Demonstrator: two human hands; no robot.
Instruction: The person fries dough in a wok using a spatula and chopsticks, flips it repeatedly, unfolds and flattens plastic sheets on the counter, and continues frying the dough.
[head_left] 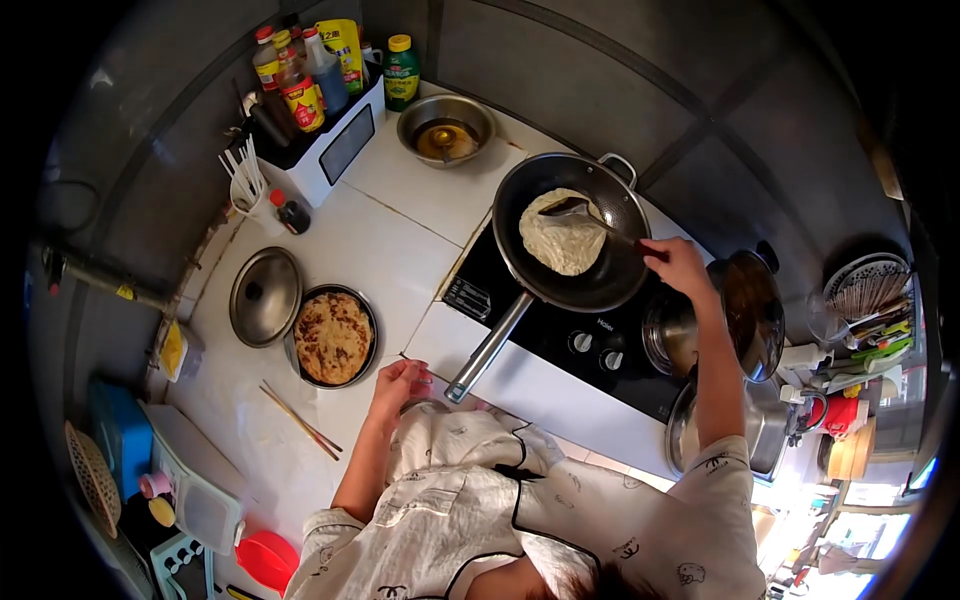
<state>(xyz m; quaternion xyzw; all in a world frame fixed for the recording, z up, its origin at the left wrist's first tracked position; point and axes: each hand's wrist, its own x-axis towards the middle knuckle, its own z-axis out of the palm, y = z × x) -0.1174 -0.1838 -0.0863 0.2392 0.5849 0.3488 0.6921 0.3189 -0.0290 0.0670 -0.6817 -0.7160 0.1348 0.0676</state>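
My right hand (676,266) is closed around the handle of a spatula (620,236), whose blade rests on a pale, uncooked-looking flatbread (562,248). That flatbread lies in a dark wok (615,290) on the black cooktop (550,340). The wok's long metal handle points toward my body. My left hand (402,386) is at the counter's front edge, left of the wok handle's end and apart from it. Its fingers are curled together; what they hold, if anything, I cannot make out. A browned flatbread (333,338) sits in a round dark pan to the left of that hand.
A metal lid (266,297) lies beside the pan, with chopsticks (302,422) nearer to me. A metal bowl (446,112) of brown liquid stands at the back, near a bottle rack (340,140). Right of the wok is a steel pot (680,325).
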